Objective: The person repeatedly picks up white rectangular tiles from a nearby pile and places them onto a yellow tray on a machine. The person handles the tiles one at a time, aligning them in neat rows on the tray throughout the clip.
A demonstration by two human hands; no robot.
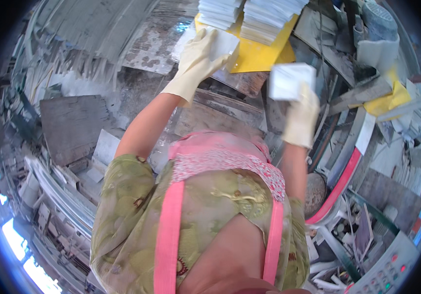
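My left hand (198, 61), in a cream rubber glove, lies with fingers stretched and thumb apart on a white tile (223, 43) near the far edge of the worktop. To the right, my right hand (301, 115), gloved the same way and blurred by motion, grips a square white tile (291, 81) by its near edge and holds it up. Behind the left hand stand two stacks of thin white tiles, a left stack (218, 12) and a larger right stack (271, 19). Beneath them is a yellow sheet (259, 53).
A dusty wooden board (75, 128) leans at the left. At the right are a pale plastic container (378, 46), a yellow cloth or bag (389, 100) and a curved red-and-white edge (340, 183). A control panel with buttons (384, 269) sits at the lower right.
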